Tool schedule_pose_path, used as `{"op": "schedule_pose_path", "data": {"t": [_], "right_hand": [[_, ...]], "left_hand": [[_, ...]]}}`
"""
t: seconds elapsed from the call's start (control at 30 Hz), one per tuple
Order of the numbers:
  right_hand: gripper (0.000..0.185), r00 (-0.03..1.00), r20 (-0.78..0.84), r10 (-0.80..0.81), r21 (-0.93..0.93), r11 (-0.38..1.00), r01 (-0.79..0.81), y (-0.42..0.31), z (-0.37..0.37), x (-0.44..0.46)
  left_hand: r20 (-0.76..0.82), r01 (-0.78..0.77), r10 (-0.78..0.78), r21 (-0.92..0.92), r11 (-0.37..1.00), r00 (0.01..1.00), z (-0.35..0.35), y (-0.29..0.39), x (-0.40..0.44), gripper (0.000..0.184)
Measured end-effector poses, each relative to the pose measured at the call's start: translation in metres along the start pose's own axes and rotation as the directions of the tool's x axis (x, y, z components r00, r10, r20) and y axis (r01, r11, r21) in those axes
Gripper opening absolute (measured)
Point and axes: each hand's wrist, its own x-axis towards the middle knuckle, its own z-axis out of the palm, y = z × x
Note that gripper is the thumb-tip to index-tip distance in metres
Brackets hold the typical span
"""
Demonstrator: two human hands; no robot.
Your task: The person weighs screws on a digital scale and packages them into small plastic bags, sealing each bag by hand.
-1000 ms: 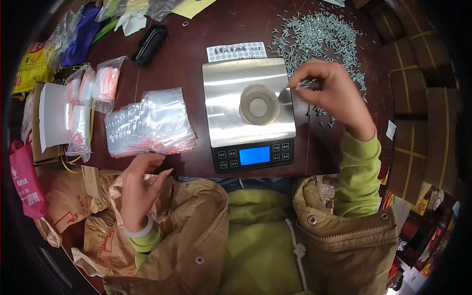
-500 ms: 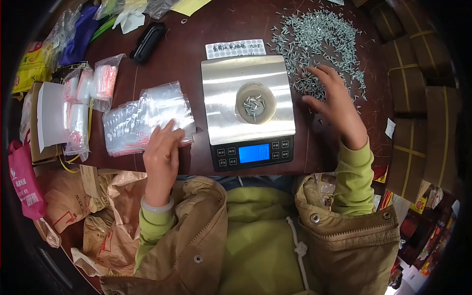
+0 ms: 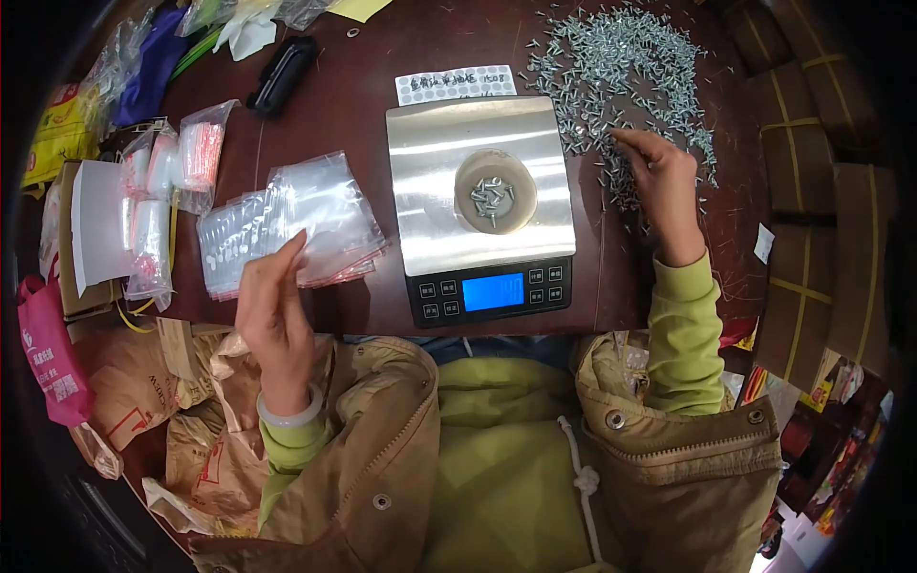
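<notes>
My left hand [image 3: 274, 310] is closed in a pinch at the near edge of the clear zip bags [image 3: 330, 205]; what its fingertips hold, if anything, is hidden. The bags lie in an overlapping stack with red strips along their near edges. My right hand [image 3: 666, 191] is pinched shut at the lower edge of a spread of small silver screws [image 3: 626, 57]; I cannot make out what is between its fingers. Between my hands stands a digital scale [image 3: 411, 210] with a lit blue display. On its plate sits a small round dish [image 3: 506, 216] holding several screws.
A dotted label sheet [image 3: 455, 86] with handwriting lies behind the scale. A black case [image 3: 284, 74] rests further back. Packets of bags [image 3: 202, 153] and an open box [image 3: 100, 229] stand at the left. Strapped cardboard boxes [image 3: 802, 277] line the right side.
My left hand has drawn back toward the lower left and its fingers have come together. The right hand has gone from spread to pinched at the screws.
</notes>
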Motion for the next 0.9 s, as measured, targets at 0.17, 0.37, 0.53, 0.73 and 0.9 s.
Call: {"op": "schedule_pose_path", "data": {"t": [0.17,0.37,0.53,0.73,0.9], "right_hand": [[0.017,0.999,0.024,0.026,-0.062,0.998,-0.024,-0.001,-0.006,0.003],[0.018,0.998,0.05,0.042,-0.04,0.998,-0.04,-0.017,-0.012,0.007],[0.021,0.976,0.216,0.02,0.464,0.878,-0.121,-0.065,-0.003,0.003],[0.027,0.905,0.335,-0.263,0.384,0.915,0.124,-0.12,-0.013,-0.009],[0.009,0.718,0.43,-0.548,0.732,0.677,0.079,-0.137,-0.013,-0.042]], "left_hand": [[0.031,0.099,-0.095,-0.161,0.982,0.995,-0.01,0.013,-0.013,0.007],[0.095,0.057,-0.041,-0.172,0.983,0.995,-0.008,0.026,-0.013,0.012],[0.216,-0.074,0.122,-0.215,0.974,0.969,0.0,0.035,-0.007,0.015],[0.362,-0.097,0.211,-0.308,0.946,0.908,0.009,0.055,-0.003,0.025],[0.366,-0.177,0.513,-0.655,0.735,0.776,0.025,0.051,-0.012,0.023]]}}
